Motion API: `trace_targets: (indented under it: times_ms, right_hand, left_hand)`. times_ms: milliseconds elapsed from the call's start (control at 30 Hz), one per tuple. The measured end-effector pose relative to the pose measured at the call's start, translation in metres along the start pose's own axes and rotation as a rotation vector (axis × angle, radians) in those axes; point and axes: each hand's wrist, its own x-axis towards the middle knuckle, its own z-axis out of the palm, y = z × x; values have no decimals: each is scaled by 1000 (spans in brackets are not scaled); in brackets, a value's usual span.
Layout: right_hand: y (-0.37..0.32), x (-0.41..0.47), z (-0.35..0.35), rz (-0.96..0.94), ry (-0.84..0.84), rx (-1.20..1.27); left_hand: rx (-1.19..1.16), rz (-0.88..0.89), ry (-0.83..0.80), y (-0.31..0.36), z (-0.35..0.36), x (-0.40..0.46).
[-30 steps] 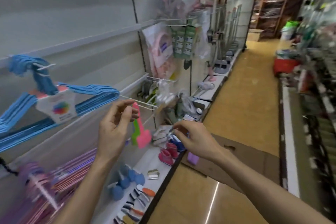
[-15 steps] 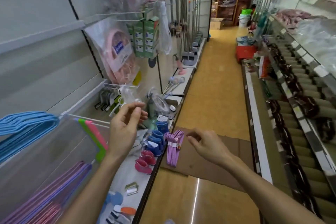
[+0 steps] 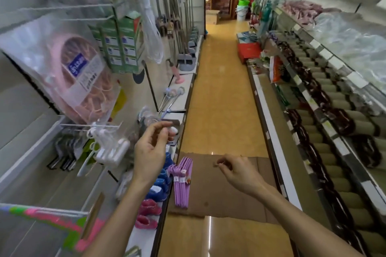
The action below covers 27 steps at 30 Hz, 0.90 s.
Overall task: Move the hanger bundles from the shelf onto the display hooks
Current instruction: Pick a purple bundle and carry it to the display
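A bundle of purple hangers stands on edge on the brown cardboard on the floor, leaning against the low shelf's front edge. My right hand hovers over the cardboard just right of that bundle, fingers loosely curled, holding nothing. My left hand is raised above the shelf, up and left of the bundle, fingers relaxed and empty. At the bottom left a green and pink hanger bundle hangs on a white wire display hook.
The low white shelf carries blue and pink small slippers. White wire hooks hold packaged goods on the left wall. Mops and brooms stand further along. The aisle floor runs ahead; the stocked shelves line the right.
The view has swung right and down the aisle; the blue hangers have left the frame. The purple bundle has come into view, and my right hand has drifted right, over the cardboard.
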Motion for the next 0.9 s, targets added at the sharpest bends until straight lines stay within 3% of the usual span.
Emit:
trace_targets:
  times_ms: [233,433,900]
  right_hand:
    - [77,50,53,105,-83,-9]
    - [157,105,128,80,-153,-39]
    - [310,223,405,-58,-268,40]
  left_hand:
    - [50,-151,-2,-103,42,26]
    - [77,-217,19,-212,82,31]
    - [218,-233,-2,-527,107,3]
